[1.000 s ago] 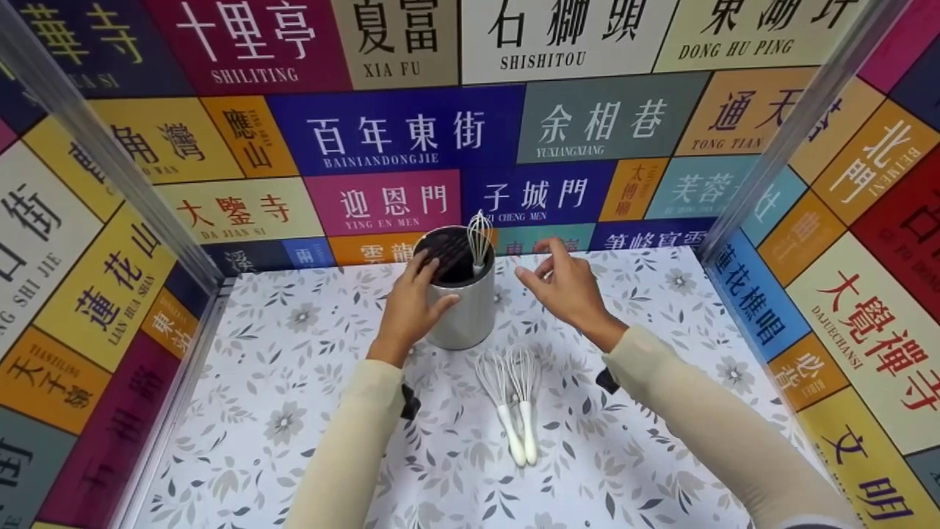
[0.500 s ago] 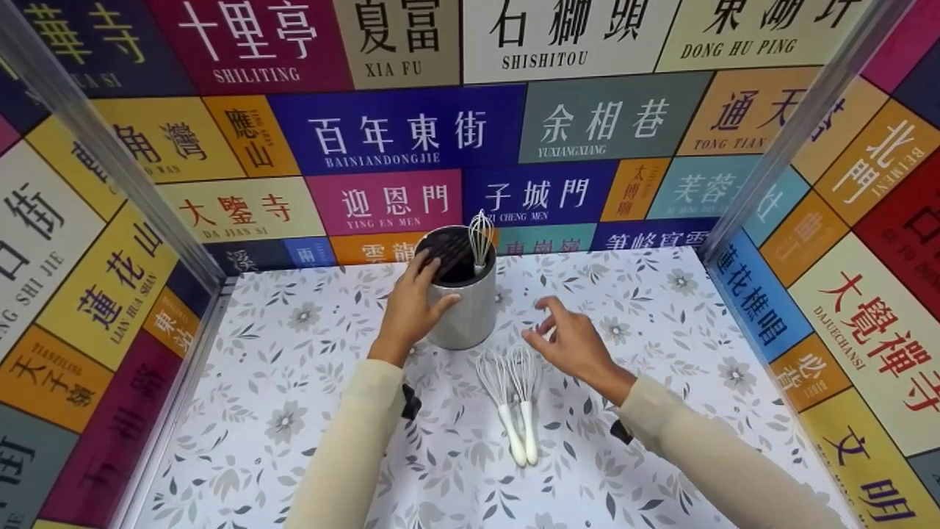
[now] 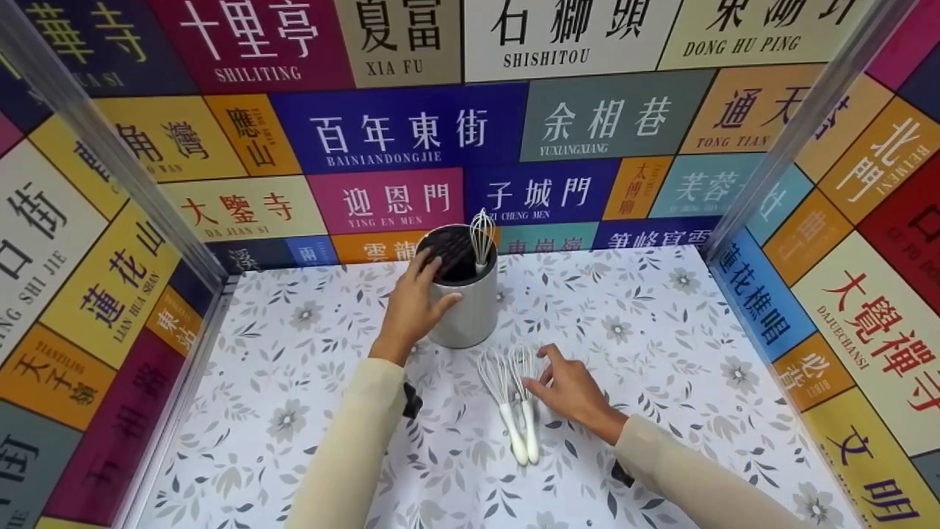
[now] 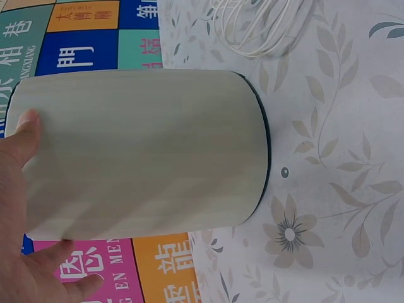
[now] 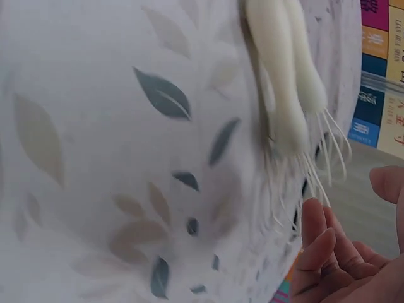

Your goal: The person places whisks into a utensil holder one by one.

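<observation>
My left hand (image 3: 415, 305) grips a light grey utensil holder (image 3: 470, 316), fingers at its dark upper rim and thumb against its side. In the left wrist view the holder (image 4: 145, 151) fills the middle, with the left thumb on it. One wire whisk (image 3: 482, 239) stands in the holder, its handle hidden inside. Two white-handled whisks (image 3: 518, 426) lie side by side on the table in front of it. My right hand (image 3: 576, 389) hovers at the right whisk's wires with loosely bent fingers. Their white handles (image 5: 284, 76) show in the right wrist view, beyond the right fingers.
A white tabletop (image 3: 294, 367) with a grey leaf and flower print lies under everything. Behind it rises a wall (image 3: 396, 132) of coloured panels with lettering. Clear corner posts (image 3: 771, 132) and side walls close in the left and right.
My right hand has come down and toward me, from beside the holder's rim to the wires of the lying whisks. The left hand stays on the holder.
</observation>
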A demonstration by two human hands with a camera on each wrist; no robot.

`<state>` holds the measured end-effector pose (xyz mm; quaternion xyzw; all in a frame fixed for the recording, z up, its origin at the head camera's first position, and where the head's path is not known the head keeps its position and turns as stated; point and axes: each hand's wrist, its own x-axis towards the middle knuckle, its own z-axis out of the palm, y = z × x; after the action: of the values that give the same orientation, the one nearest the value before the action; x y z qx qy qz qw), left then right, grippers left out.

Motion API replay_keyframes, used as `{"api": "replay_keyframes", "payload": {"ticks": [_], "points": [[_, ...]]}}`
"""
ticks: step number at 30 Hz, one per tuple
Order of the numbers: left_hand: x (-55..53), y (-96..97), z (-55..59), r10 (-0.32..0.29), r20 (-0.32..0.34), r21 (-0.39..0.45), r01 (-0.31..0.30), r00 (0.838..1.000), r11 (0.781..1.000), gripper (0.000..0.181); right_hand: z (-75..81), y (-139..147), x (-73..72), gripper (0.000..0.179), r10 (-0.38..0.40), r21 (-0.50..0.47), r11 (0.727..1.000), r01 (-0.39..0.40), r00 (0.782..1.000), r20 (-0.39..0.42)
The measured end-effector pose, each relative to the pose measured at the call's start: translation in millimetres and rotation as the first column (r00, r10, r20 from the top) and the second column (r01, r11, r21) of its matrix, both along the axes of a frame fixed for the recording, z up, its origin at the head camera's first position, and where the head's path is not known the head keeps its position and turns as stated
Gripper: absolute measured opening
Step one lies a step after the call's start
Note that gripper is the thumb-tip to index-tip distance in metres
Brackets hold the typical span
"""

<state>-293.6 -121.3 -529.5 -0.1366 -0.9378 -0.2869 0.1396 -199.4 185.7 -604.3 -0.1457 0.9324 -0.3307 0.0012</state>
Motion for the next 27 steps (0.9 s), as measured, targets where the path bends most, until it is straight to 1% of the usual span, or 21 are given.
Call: {"api": "replay_keyframes", "payload": {"ticks": [4, 7, 9, 14, 18, 27], "points": [[0.1, 0.2, -0.5, -0.006, -0.011, 0.007, 0.006, 1.0, 1.0, 0.079, -12.9, -4, 8.9, 0.051, -0.013, 0.025, 1.0, 0.013, 1.0, 0.001], [0.2, 0.2, -0.8, -0.006, -0.023, 0.008, 0.007, 1.0, 1.0, 0.079, -18.1, -6, 14.0, 0.052, -0.042, 0.023, 0.999, 0.041, 0.999, 0.013], [0.3, 0.0, -0.9, -0.006, -0.03, 0.007, 0.007, 1.0, 1.0, 0.079, -20.6, -8, 17.0, 0.053, -0.063, 0.019, 0.998, 0.062, 0.997, 0.035], [0.1, -0.3, -0.6, -0.006, -0.026, 0.004, 0.006, 1.0, 1.0, 0.08, -28.7, -11, 22.3, 0.053, -0.106, 0.043, 0.994, 0.103, 0.991, 0.077], [-0.6, -0.3, -0.7, -0.004, -0.012, 0.002, 0.004, 1.0, 1.0, 0.08, -35.5, -13, 25.0, 0.053, -0.105, 0.039, 0.994, 0.102, 0.991, 0.086], [-0.9, -0.1, -1.1, 0.007, 0.013, -0.006, -0.007, 1.0, 1.0, 0.08, -38.9, -18, 27.6, 0.055, -0.123, -0.005, 0.992, 0.124, 0.987, 0.104]]}}
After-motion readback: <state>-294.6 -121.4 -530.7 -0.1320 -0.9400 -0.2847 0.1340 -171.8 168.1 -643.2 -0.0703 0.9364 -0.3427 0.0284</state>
